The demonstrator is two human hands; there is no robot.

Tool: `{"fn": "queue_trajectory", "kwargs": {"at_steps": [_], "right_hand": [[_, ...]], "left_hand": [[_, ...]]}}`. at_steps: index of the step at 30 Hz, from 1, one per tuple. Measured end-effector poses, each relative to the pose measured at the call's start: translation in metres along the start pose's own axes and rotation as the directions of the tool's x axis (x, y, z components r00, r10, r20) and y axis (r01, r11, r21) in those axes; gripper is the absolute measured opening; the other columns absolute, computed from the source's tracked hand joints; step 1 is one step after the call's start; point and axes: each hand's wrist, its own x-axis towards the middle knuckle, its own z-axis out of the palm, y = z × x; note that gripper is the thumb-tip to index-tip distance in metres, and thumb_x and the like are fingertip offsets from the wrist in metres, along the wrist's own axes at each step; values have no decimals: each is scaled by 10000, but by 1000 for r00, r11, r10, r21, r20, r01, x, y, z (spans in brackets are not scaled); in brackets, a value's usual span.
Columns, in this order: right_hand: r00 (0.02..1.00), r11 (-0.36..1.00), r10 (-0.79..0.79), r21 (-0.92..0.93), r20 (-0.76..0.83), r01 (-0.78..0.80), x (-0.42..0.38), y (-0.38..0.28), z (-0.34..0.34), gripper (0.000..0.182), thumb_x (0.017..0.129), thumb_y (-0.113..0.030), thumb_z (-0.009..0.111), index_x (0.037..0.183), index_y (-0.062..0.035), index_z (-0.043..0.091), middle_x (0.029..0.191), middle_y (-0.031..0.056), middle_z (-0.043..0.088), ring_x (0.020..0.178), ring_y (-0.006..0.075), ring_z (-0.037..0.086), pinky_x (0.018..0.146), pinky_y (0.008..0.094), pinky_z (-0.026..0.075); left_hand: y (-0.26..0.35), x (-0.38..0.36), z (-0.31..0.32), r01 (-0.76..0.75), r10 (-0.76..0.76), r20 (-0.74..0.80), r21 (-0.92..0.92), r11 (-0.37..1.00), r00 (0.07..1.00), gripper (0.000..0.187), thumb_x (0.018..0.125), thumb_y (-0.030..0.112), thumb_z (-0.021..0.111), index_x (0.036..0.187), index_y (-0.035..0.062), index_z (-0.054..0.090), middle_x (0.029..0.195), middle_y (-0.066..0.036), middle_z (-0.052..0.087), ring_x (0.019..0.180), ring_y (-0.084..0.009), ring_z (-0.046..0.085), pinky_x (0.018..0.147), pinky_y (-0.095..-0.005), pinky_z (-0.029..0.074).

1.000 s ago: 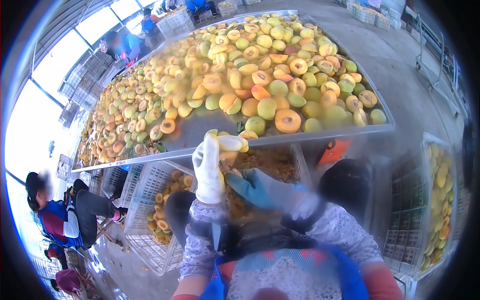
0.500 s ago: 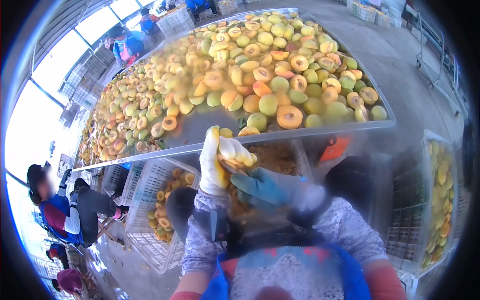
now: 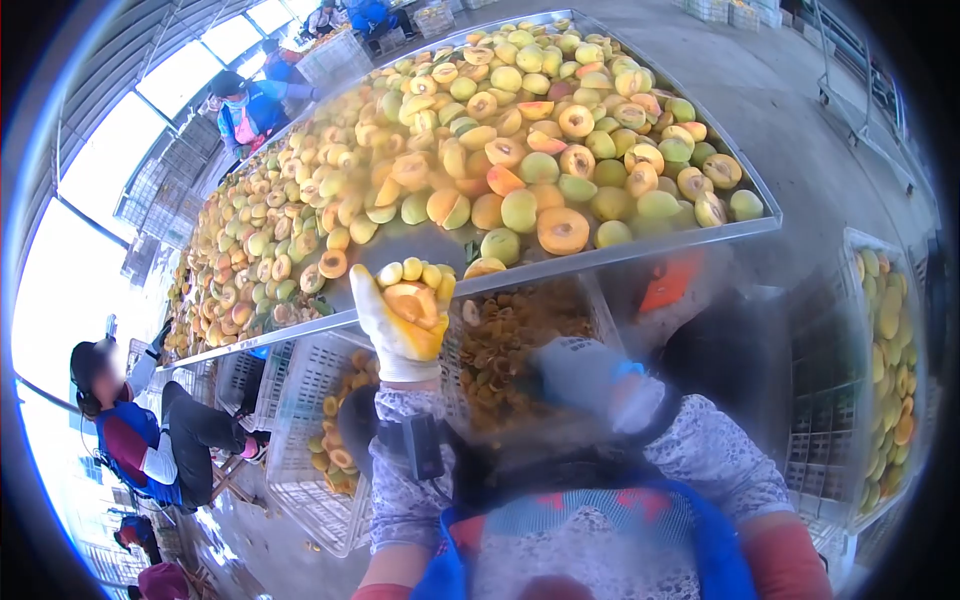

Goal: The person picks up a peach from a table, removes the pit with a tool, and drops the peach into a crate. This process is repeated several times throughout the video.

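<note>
My left hand [image 3: 393, 338], in a white glove stained yellow, is turned palm up at the near edge of the fruit table. An apricot half [image 3: 412, 303] lies in its palm, cut face showing, with the fingers curled around it. My right hand [image 3: 580, 375], in a blue-grey glove, hovers over a crate [image 3: 604, 318] of brown pits and scraps [image 3: 520, 330]. Motion blur smears its fingers, and I cannot make out whether anything is in them. Beyond my hands, the metal-rimmed table [image 3: 640, 240] bears a heap of whole and halved apricots [image 3: 520, 150].
A white crate [image 3: 315, 505] of apricot halves stands at my left, another crate [image 3: 850, 380] of fruit at my right. An orange object [image 3: 668, 283] is under the table's near edge. A seated co-worker [image 3: 150, 440] is on the left; another person [image 3: 250, 110] works across the table.
My hands have moved apart. The left has tipped open leftward, exposing the apricot half in its palm; the right has drawn away from it to over the pit crate. The view has shifted slightly.
</note>
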Motion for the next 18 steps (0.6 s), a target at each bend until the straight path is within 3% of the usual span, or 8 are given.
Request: {"fn": "queue_trajectory", "kwargs": {"at_steps": [1, 4, 5, 9, 14, 15, 16, 18], "right_hand": [[999, 1000, 11, 14, -48, -10, 6, 1, 2, 393, 983, -419, 588, 1024, -43, 693, 877, 228, 708, 789, 396, 702, 673, 470, 543], [981, 987, 83, 150, -173, -57, 18, -9, -2, 337, 987, -364, 599, 1009, -40, 688, 847, 233, 698, 790, 427, 684, 662, 495, 529], [970, 974, 124, 213, -209, -79, 21, -14, -3, 323, 991, -349, 599, 1012, -38, 686, 841, 234, 695, 793, 435, 679, 665, 504, 524], [885, 885, 26, 422, -466, 196, 41, -25, 16, 329, 1012, -333, 577, 985, -19, 669, 808, 254, 676, 762, 467, 655, 633, 524, 510], [966, 953, 62, 304, -252, 19, 39, -20, 15, 331, 1016, -329, 570, 985, -17, 676, 820, 260, 675, 799, 470, 656, 652, 527, 513], [971, 961, 77, 276, -225, -12, 37, -18, 17, 331, 1016, -328, 568, 985, -18, 678, 825, 263, 675, 813, 470, 656, 660, 525, 515], [971, 906, 124, 423, -206, -25, 39, -22, 23, 332, 1016, -330, 567, 983, -20, 681, 831, 265, 676, 821, 470, 657, 673, 524, 517], [966, 728, 210, 684, -148, -53, 43, -38, 40, 334, 1016, -332, 565, 980, -24, 687, 843, 269, 678, 839, 470, 657, 698, 522, 522]], "left_hand": [[3, 6, -14, 9, -13, 166, 24, 1000, 986, 538, 989, 636, 498, 932, 120, 638, 964, -63, 662, 897, -281, 620, 808, -466, 532], [-2, -10, 7, 34, -36, 21, 91, 995, 999, 552, 990, 638, 498, 1096, 117, 645, 1127, -70, 671, 1061, -300, 628, 910, -483, 519], [-2, -12, 5, 47, -52, 41, 118, 992, 998, 576, 995, 631, 498, 1229, 117, 610, 1237, -67, 655, 1193, -305, 595, 995, -492, 486], [-5, -22, 9, -6, 8, -10, 249, 968, 1000, 520, 1008, 567, 531, 1250, 113, 611, 1208, -43, 663, 1136, -265, 607, 960, -455, 498], [18, -26, 0, -94, 149, -131, 353, 931, 980, 414, 1019, 470, 570, 1248, 130, 624, 1092, 38, 690, 873, -105, 645, 727, -292, 552], [25, -29, 4, -77, 180, -262, 362, 929, 948, 387, 1015, 448, 587, 1238, 135, 632, 996, 81, 682, 731, -59, 613, 597, -217, 518], [29, -33, 4, -83, 207, -306, 373, 924, 929, 352, 1017, 428, 586, 1198, 133, 648, 969, 74, 673, 715, -62, 604, 573, -205, 508], [36, -34, -19, -60, 207, -306, 429, 902, 929, 434, 1014, 466, 585, 1275, 122, 628, 1045, 40, 661, 785, -88, 581, 683, -277, 505]]}}
